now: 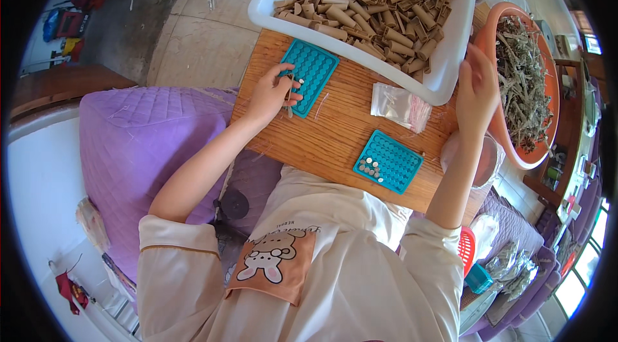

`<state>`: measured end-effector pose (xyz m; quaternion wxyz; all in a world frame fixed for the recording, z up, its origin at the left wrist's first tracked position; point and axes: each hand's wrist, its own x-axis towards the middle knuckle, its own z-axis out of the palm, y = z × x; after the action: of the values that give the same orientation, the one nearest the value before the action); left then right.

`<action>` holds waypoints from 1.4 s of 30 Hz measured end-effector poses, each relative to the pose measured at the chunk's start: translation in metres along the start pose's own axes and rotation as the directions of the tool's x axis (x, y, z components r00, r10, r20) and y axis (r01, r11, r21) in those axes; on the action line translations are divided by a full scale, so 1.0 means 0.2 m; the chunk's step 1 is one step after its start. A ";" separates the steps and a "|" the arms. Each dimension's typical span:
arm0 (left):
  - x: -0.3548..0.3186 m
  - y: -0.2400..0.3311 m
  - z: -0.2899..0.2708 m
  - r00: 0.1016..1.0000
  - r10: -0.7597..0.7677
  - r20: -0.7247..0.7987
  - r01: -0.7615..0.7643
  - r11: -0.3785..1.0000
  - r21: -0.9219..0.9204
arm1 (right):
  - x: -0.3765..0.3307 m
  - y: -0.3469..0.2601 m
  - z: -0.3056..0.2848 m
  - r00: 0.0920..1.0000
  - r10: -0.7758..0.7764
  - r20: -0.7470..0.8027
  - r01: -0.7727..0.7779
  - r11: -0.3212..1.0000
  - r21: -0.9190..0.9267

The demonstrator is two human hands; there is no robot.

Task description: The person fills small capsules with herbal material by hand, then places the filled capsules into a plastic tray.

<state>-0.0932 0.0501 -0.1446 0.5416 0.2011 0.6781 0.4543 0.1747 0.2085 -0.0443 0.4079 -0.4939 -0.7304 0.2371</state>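
Fingers (280,70) of the left hand (264,99) curl, slightly apart, over a teal tray (322,65) of round cups; whether they're clamped on the brown sliver (290,111) below, can't tell! Right of that hand, nearer the body, a second tray (407,162) carries silvery discs (369,168). Beyond, rightward, a white tub (446,86) brims with brown tube-like pieces (380,10). And the right hand (477,94), fingers bent, grip unclear, at its corner; just right, an orange basin (524,158) heaped with dry twigs (521,78).
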 end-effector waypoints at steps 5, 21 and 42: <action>0.00 -0.01 0.01 1.000 0.005 0.002 -0.005 1.000 0.014 | -0.28 0.17 -0.20 0.966 0.123 -0.228 -0.110 0.991 0.072; -0.17 0.08 -0.01 0.992 -0.055 0.117 0.074 0.982 -0.172 | -0.75 0.20 -0.18 0.884 0.416 0.215 -0.204 0.755 -0.623; -0.51 0.41 0.06 0.901 0.119 0.418 0.053 0.925 -0.376 | -0.57 0.07 -0.09 0.950 0.214 0.229 -0.165 0.963 -0.213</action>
<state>-0.0662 0.0194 -0.0203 0.6990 0.2005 0.4368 0.5295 0.2176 0.1089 -0.0867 0.2387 -0.5651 -0.7441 0.2644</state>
